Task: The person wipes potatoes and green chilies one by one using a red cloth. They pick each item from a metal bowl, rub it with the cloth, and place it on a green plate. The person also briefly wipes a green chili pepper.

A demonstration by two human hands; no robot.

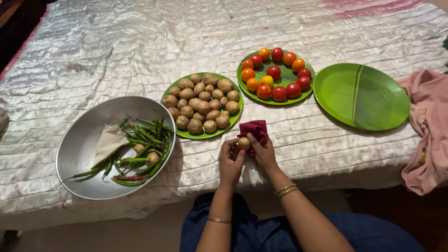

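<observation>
My left hand (230, 161) pinches a small brown potato (244, 143) in its fingertips at the table's near edge. Against that potato my right hand (262, 153) presses a dark red cloth (254, 128), which it holds. Just beyond both hands lies a green plate (236, 115) piled with several small potatoes (202, 103). A second green plate (287, 74) further back carries several red and orange tomatoes (279, 93).
A steel bowl (79, 144) at the left holds green chillies (140, 149), a beige cloth (108, 142) and a couple of potatoes. An empty green plate (361, 95) sits at the right, with pink fabric (429, 130) draped over the table's right edge. A shiny white cover (140, 42) spreads over the table.
</observation>
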